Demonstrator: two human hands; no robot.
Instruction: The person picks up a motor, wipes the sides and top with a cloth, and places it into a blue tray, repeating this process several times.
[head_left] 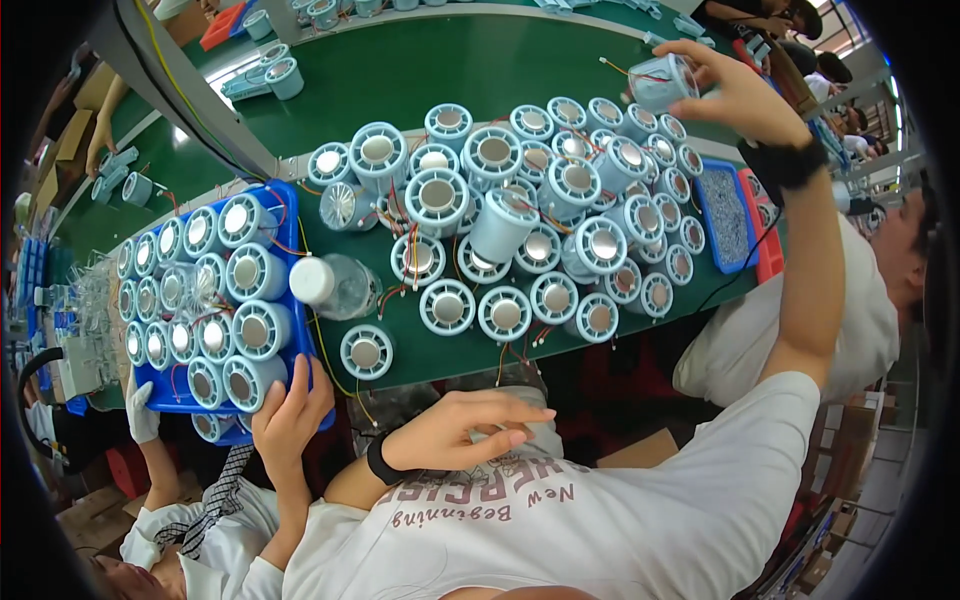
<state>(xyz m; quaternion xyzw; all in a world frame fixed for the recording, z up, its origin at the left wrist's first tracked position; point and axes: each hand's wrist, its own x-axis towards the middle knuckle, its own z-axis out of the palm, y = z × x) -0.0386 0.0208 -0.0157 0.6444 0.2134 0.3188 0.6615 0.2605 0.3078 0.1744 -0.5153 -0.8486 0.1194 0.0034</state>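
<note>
Right hand (735, 90) raised over the tabletop's far right part, fingers and thumb curled round the side of a pale blue cylinder (663, 82), gripping it; thin wires trail from its left end. Left hand (455, 430) drawn in before the shirt, just off the near edge; fingers loosely extended, slightly bent, holding nothing.

Green tabletop (440, 60): dense cluster of similar cylinders (505, 315) across the middle and right, most with a round metal disc in a spoked end, some stacked on others; red wires among them. One stray cylinder (367, 353) near the near edge. Left of the cluster, clear jar (345, 287) with a white lid, lying on its side. Further left, blue tray (300, 330) packed with cylinders, sticking out past the near edge; a co-worker's bare hand (290, 405) and gloved hand (143, 412) at it.

Right edge: blue bin (725, 215) of grey material, red bin beside it. Room: seated person in white (840, 300) at right, others beyond.
</note>
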